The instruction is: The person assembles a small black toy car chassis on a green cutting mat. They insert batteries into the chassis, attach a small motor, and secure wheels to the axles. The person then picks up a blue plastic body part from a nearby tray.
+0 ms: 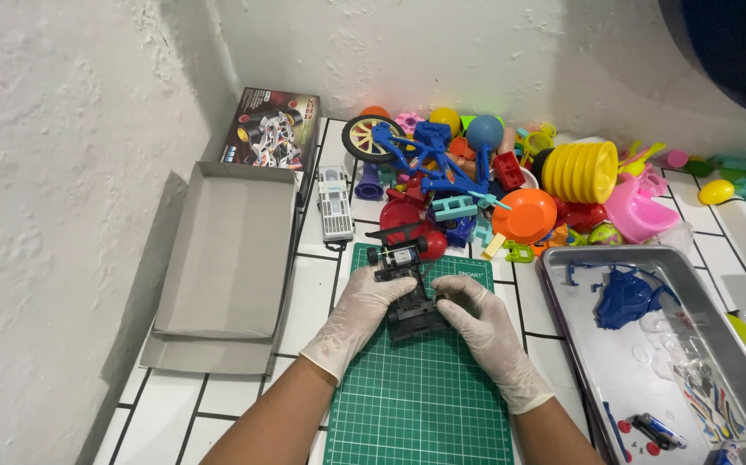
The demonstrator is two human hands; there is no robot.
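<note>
The bare forearms nearest the camera run up from the bottom edge to two white-gloved hands that meet over a green cutting mat on the white-tiled worktop. The left hand curls its grip around the left side of a black toy car chassis; the right hand pinches the chassis's right side with fingers and thumb, so both grips are closed on it. The chassis lies at the mat's top end, its far axle with small black wheels and a motor pointing to 12 o'clock.

At 12 o'clock of the hands lies a heap of plastic toys: a blue toy bicycle, an orange bowl, a yellow ribbed wheel, a pink piece. At 11 o'clock a white car body shell lies beside a printed toy box. At 9 o'clock sits an open grey cardboard tray. At 3 o'clock a metal tray holds a blue plastic part, clear pieces and a sticker sheet.
</note>
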